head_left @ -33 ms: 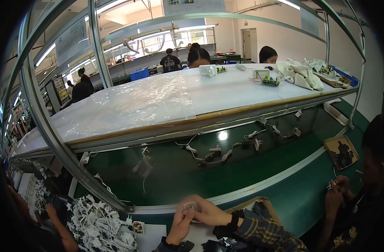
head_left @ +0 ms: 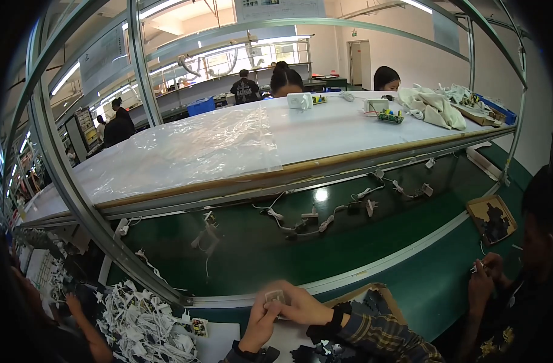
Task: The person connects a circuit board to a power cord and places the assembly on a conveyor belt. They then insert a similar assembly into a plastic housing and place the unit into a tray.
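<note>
Low in the middle of the view, my left hand [head_left: 258,330] and my right hand [head_left: 300,305] meet around a small, pale, boxy plastic housing [head_left: 275,297]. Fingers of both hands press on it, and the right hand's are slightly blurred. Much of the piece is hidden by them. Below the right wrist, dark flat pieces [head_left: 325,352] lie on the bench, and a cardboard tray [head_left: 392,300] of similar dark pieces stands just beyond the plaid sleeve. To the left is a heap of white plugs and cables [head_left: 146,323], with a small circuit board [head_left: 199,327] at its edge.
Past my hands runs a dark green conveyor belt [head_left: 258,254] carrying several corded adapters. Above it, a white shelf [head_left: 331,136] holds clear plastic sheeting [head_left: 191,148] and circuit boards. A metal post [head_left: 82,193] rises at left. Co-workers sit on both sides.
</note>
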